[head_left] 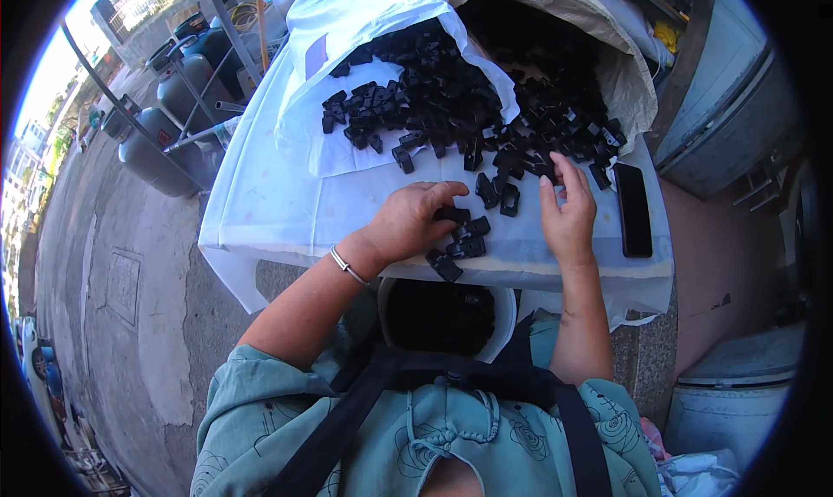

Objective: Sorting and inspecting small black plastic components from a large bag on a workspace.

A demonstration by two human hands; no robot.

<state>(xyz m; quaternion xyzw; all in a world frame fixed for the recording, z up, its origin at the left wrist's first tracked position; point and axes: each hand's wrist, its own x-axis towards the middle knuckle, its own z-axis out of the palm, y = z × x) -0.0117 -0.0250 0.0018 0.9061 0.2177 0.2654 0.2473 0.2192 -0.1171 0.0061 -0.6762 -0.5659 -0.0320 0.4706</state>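
My left hand (pixel 412 218), with a bangle on its wrist, is curled round a small black plastic part (pixel 452 213) just above the table's near edge. Beside it lie a few more black parts (pixel 468 247) of the same blocky kind, one (pixel 444 265) right at the edge. My right hand (pixel 569 215) has thumb and fingers apart with nothing seen between them. Its fingertips reach the near side of a large heap of black parts (pixel 434 89). Two loose parts (pixel 509 199) lie between my hands.
The heap spills from white sacks (pixel 386 3) on a white-covered table (pixel 252 211). A black phone (pixel 633 211) lies at the right. Below the near edge, a white bucket (pixel 506 315) holds more black parts. Gas cylinders (pixel 156 154) stand left; a metal cabinet (pixel 733 107) stands right.
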